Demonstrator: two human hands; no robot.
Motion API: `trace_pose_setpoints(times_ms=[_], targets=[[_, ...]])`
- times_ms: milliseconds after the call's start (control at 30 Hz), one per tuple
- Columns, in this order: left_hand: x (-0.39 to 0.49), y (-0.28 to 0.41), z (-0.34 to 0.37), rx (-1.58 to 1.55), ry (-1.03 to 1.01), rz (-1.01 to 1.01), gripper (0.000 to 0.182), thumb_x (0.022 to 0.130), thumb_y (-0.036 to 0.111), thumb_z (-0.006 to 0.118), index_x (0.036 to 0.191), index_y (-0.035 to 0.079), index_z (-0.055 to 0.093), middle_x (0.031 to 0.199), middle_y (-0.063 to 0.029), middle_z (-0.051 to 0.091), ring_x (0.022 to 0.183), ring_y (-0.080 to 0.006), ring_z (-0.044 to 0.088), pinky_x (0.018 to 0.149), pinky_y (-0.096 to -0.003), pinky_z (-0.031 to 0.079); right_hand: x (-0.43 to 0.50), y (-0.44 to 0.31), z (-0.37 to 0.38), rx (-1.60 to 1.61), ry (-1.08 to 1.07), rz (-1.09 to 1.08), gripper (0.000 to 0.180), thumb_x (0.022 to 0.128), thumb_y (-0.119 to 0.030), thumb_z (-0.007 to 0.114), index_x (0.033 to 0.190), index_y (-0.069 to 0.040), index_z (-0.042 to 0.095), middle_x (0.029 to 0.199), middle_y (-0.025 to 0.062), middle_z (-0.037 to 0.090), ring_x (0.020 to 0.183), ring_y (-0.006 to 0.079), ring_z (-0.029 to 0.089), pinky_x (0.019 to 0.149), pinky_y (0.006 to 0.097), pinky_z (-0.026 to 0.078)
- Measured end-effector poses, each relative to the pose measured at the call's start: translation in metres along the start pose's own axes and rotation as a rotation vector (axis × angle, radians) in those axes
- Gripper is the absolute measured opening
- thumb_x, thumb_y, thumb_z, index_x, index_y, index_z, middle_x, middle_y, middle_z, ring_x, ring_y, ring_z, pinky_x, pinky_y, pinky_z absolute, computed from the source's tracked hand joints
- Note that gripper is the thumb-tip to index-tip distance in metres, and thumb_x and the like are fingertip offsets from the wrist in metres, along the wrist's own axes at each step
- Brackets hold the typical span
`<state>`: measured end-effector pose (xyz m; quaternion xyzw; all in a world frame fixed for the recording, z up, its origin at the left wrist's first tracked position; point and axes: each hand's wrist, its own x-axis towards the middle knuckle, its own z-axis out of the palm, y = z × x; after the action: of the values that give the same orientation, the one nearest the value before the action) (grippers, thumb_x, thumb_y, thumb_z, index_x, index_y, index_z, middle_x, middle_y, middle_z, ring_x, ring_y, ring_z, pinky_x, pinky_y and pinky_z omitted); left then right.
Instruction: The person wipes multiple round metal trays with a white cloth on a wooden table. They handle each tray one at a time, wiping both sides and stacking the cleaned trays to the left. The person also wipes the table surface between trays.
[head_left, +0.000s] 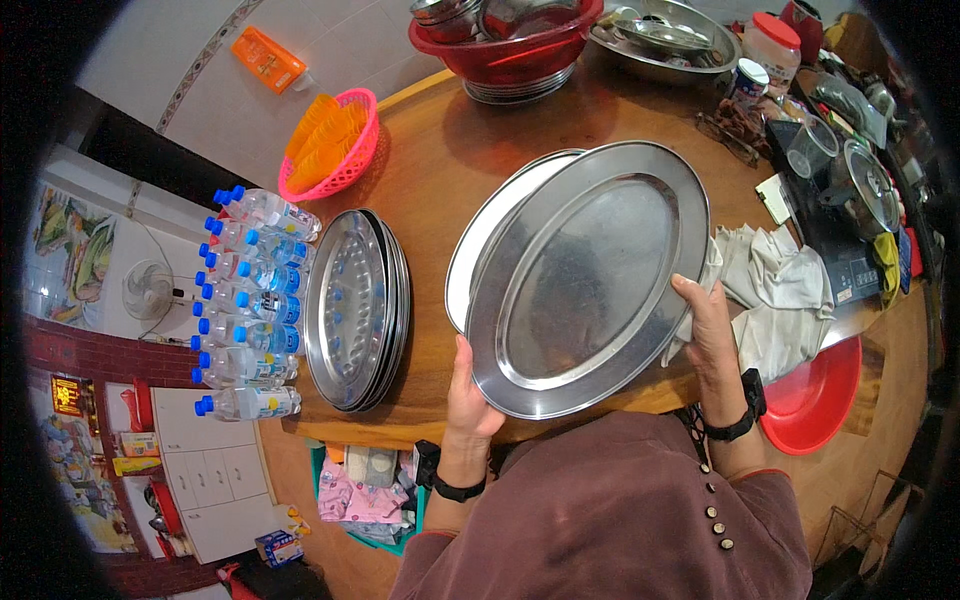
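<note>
An oval stainless steel platter (589, 277) is held up in front of me, tilted over the wooden table. My left hand (471, 397) grips its lower left rim, thumb on the upper face. On the right rim is my right hand (705, 322), thumb on top and a whitish cloth (784, 300) bunched at its fingers. Part of that cloth spreads to the right at the table's edge. Behind the held platter lies another oval platter (472, 255) with a bright white sheen, mostly covered. To the left sits a stack of oval metal platters (356, 311).
Several water bottles (270, 311) line the left edge. A pink basket (367, 142) holds orange pieces. At the back stand a red basin (510, 56) and a steel bowl (667, 64). A black cooktop (847, 274) lies right; a red tub (817, 409) is below.
</note>
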<state>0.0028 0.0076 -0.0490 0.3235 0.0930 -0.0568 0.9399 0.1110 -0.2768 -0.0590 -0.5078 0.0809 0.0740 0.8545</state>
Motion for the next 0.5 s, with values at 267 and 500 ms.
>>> trace_pose_setpoints(times_ms=[267,500], targets=[[-0.007,-0.005,0.010,0.100,0.098,0.040,0.065,0.105,0.055,0.029,0.144,0.005,0.044,0.140,-0.0135,0.055,0.126,-0.0283,0.054,0.109,-0.0456,0.041,0.011,-0.027,-0.004,-0.361,0.297,-0.469,0.044,0.092,-0.021,0.071,0.126,0.002,0.056,0.113,0.0075,0.065,0.099,0.0144,0.061,0.091,0.0296,0.048],[-0.016,-0.013,0.022,0.212,0.114,0.069,0.063,0.106,0.053,0.030,0.145,0.004,0.042,0.140,-0.0133,0.054,0.127,-0.0278,0.053,0.109,-0.0441,0.041,0.017,-0.037,0.024,-1.526,0.063,-1.119,0.065,0.077,-0.023,0.078,0.138,-0.015,0.056,0.147,0.0156,0.042,0.135,0.0370,0.040,0.107,0.0485,0.035]])
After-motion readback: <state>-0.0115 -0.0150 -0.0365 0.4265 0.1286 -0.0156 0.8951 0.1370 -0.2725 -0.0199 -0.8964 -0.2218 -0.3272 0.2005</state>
